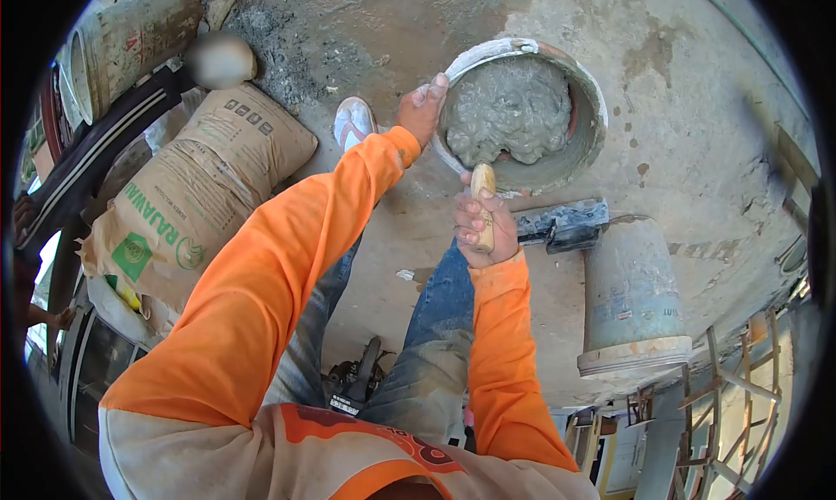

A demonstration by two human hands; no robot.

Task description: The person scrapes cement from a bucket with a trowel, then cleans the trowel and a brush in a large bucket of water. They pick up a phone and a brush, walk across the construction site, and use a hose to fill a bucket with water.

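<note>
My left hand (423,110) is closed on the left rim of a round bucket (595,143), with the thumb near the top edge. Wet grey mortar (509,108) lies heaped inside the bucket. At the near rim, my right hand (486,226) is wrapped around the pale wooden handle of a trowel (482,182). The trowel's handle points toward the mortar; its blade is hidden from view. Just right of my right hand is a mortar-smeared float (566,225), dark and flat, with a blocky grip.
A grey paint bucket (631,282) lies to the right by the float. On the left are a full paper cement sack (205,186) and a dirty cylindrical bucket (131,47). My sandalled foot (355,121) stands left of the mortar bucket. Wooden frames (736,395) are at lower right.
</note>
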